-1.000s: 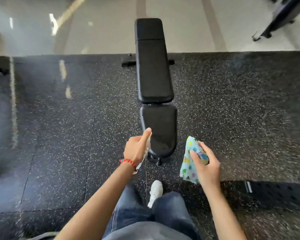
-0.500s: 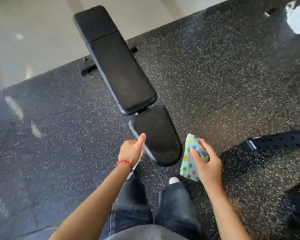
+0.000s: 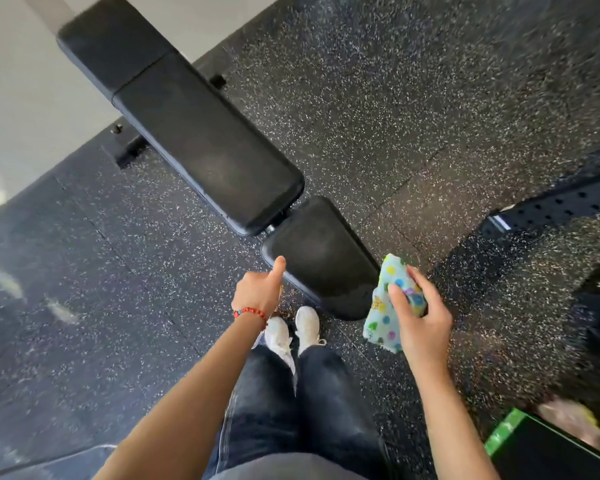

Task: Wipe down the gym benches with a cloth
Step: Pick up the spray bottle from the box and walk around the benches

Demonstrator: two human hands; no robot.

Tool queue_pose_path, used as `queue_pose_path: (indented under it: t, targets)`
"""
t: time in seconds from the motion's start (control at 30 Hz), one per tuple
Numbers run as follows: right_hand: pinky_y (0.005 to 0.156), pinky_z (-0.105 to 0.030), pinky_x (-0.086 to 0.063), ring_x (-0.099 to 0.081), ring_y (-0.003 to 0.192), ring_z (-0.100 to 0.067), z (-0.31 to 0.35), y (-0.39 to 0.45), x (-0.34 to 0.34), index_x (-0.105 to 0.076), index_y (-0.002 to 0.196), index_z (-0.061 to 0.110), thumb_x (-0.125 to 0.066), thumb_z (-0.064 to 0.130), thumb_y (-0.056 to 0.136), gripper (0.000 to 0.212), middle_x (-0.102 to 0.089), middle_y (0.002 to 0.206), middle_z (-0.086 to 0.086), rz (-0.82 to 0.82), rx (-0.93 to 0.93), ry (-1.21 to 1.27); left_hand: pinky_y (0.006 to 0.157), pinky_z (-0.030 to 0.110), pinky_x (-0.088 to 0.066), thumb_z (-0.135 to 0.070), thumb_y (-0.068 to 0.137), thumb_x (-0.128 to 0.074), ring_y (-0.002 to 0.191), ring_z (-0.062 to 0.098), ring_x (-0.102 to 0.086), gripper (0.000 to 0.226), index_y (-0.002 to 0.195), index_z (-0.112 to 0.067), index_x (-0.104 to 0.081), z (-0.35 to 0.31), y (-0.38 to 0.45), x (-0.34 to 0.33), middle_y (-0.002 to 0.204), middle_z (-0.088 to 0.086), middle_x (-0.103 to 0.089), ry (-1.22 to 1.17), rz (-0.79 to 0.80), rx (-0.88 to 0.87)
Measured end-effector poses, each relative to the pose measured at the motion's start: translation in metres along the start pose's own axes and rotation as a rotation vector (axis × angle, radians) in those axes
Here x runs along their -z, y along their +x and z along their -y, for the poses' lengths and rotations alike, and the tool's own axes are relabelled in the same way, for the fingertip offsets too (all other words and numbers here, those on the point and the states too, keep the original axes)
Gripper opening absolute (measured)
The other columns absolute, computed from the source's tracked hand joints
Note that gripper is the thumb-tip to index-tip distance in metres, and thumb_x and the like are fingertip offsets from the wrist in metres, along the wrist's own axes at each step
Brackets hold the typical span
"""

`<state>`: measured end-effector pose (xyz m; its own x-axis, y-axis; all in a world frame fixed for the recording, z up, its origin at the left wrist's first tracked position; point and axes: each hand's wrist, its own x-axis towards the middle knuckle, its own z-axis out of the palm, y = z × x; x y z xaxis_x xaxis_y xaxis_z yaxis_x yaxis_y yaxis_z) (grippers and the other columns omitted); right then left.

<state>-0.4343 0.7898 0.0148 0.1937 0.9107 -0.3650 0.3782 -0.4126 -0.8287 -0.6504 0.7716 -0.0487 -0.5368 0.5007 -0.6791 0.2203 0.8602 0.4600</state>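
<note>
Here, speckled rubber floor [image 3: 84, 271] lies open left of the bench [image 3: 201, 140]. The left hand [image 3: 257, 292], fingers curled around something hidden, thumb raised, sits beside the padded seat's near edge. The right hand [image 3: 420, 317] grips the soft spotted cloth [image 3: 385, 306], just right of that edge.

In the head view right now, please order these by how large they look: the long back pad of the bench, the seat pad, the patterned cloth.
1. long back pad, clearly the largest.
2. seat pad.
3. patterned cloth, smallest, though it is held nearer to the camera, which enlarges it.
</note>
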Motion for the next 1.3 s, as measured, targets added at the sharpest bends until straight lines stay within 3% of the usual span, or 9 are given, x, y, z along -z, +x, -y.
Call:
queue_pose_path:
  t: [0.23, 0.4, 0.53, 0.67, 0.73, 0.9, 1.03, 1.2, 1.3]
  targets:
    - [0.077, -0.003, -0.042, -0.053, 0.097, 0.011, 0.014, 0.033, -0.007, -0.058, 0.121, 0.024, -0.066, 0.022, 0.084, 0.038, -0.058, 0.115, 0.016, 0.034, 0.013, 0.02, 0.057, 0.028, -0.038, -0.053, 0.09, -0.043, 0.055, 0.022, -0.052, 0.061, 0.046, -0.011, -0.05, -0.01, 0.016, 0.016, 0.052, 0.005, -0.055, -0.036, -0.106, -0.004]
    - [0.086, -0.015, -0.043, -0.052, 0.099, 0.016, 0.034, 0.056, -0.024, -0.058, 0.119, 0.028, -0.067, 0.024, 0.084, 0.037, -0.057, 0.112, 0.021, 0.086, 0.046, 0.002, 0.057, 0.03, -0.033, -0.05, 0.089, -0.046, 0.052, 0.023, -0.044, 0.061, 0.042, -0.011, -0.041, -0.026, 0.031, 0.036, 0.049, 0.006, -0.048, -0.15, -0.182, 0.025]
    - [0.092, -0.025, -0.044, -0.054, 0.109, -0.003, 0.054, 0.067, -0.047, -0.058, 0.119, 0.027, -0.067, 0.021, 0.083, 0.037, -0.057, 0.118, 0.014, 0.14, 0.073, -0.028, 0.06, 0.031, -0.034, -0.056, 0.079, -0.044, 0.055, 0.025, -0.044, 0.057, 0.044, -0.01, -0.044, -0.035, 0.051, 0.06, 0.052, 0.007, -0.048, -0.171, -0.234, 0.082]
    - [0.088, -0.011, -0.043, -0.053, 0.1, 0.013, 0.077, 0.072, -0.076, -0.058, 0.117, 0.029, -0.067, 0.02, 0.083, 0.036, -0.056, 0.112, 0.023, 0.195, 0.095, -0.045, 0.058, 0.032, -0.034, -0.054, 0.08, -0.041, 0.055, 0.025, -0.043, 0.057, 0.041, -0.012, -0.04, -0.04, 0.071, 0.086, 0.051, 0.007, -0.046, -0.192, -0.252, 0.083]
    - [0.088, -0.009, -0.041, -0.052, 0.103, 0.01, 0.086, 0.076, -0.096, -0.058, 0.119, 0.028, -0.067, 0.022, 0.083, 0.037, -0.056, 0.116, 0.021, 0.201, 0.096, -0.065, 0.059, 0.032, -0.034, -0.055, 0.088, -0.044, 0.054, 0.024, -0.044, 0.063, 0.044, -0.01, -0.043, -0.041, 0.086, 0.099, 0.053, 0.008, -0.048, -0.206, -0.261, 0.103]
    - [0.097, -0.028, -0.043, -0.052, 0.111, -0.003, 0.117, 0.078, -0.154, -0.059, 0.119, 0.027, -0.068, 0.025, 0.083, 0.037, -0.056, 0.117, 0.018, 0.172, 0.101, -0.103, 0.058, 0.032, -0.033, -0.048, 0.091, -0.046, 0.05, 0.022, -0.04, 0.063, 0.041, -0.011, -0.037, -0.048, 0.132, 0.144, 0.047, 0.006, -0.044, -0.266, -0.267, 0.082]
    - [0.096, -0.026, -0.042, -0.051, 0.111, -0.001, 0.148, 0.077, -0.208, -0.057, 0.116, 0.032, -0.067, 0.025, 0.084, 0.035, -0.055, 0.117, 0.02, 0.163, 0.071, -0.093, 0.055, 0.031, -0.032, -0.048, 0.087, -0.047, 0.049, 0.023, -0.038, 0.059, 0.041, -0.012, -0.035, -0.057, 0.173, 0.192, 0.046, 0.004, -0.041, -0.263, -0.244, 0.07]
    - [0.095, -0.024, -0.042, -0.052, 0.11, 0.0, 0.183, 0.079, -0.281, -0.058, 0.116, 0.03, -0.069, 0.026, 0.082, 0.036, -0.057, 0.117, 0.018, 0.13, 0.057, -0.065, 0.054, 0.028, -0.037, -0.06, 0.081, -0.039, 0.055, 0.023, -0.051, 0.063, 0.048, -0.007, -0.051, -0.062, 0.22, 0.244, 0.052, 0.006, -0.055, -0.221, -0.195, 0.05]
    - [0.087, -0.009, -0.04, -0.052, 0.099, 0.016, 0.203, 0.083, -0.319, -0.058, 0.116, 0.029, -0.067, 0.019, 0.083, 0.035, -0.055, 0.11, 0.027, 0.121, 0.068, -0.045, 0.053, 0.029, -0.035, -0.05, 0.09, -0.044, 0.052, 0.022, -0.047, 0.063, 0.043, -0.009, -0.047, -0.066, 0.244, 0.269, 0.05, 0.005, -0.051, -0.233, -0.196, 0.041]
